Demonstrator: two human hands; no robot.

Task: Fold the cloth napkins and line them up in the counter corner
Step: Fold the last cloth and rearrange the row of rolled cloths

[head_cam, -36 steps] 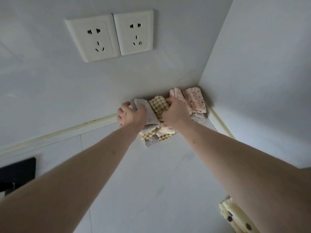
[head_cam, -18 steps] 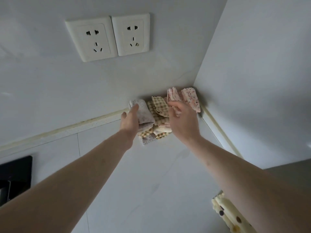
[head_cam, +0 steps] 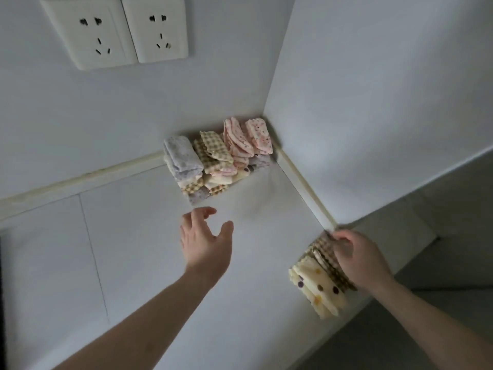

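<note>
Several folded cloth napkins (head_cam: 217, 158) stand packed in a row in the counter corner: a lilac one at the left, checked ones in the middle, pink ones at the right. My left hand (head_cam: 205, 241) hovers open over the counter, a short way in front of that row and apart from it. At the counter's right edge lies a small pile: a brown checked napkin (head_cam: 324, 256) on a cream dotted napkin (head_cam: 317, 288). My right hand (head_cam: 357, 259) rests on the checked napkin with its fingers curled over the far edge.
White counter (head_cam: 149, 263) meets two white walls, with a cream sealing strip along both joints. A double wall socket (head_cam: 114, 30) sits high on the back wall. A dark object shows at the far left edge. The counter drops off at the right.
Both hands have let go of the corner row and drawn back. My left hand now hangs open over the counter; my right hand has swung right onto the checked napkin.
</note>
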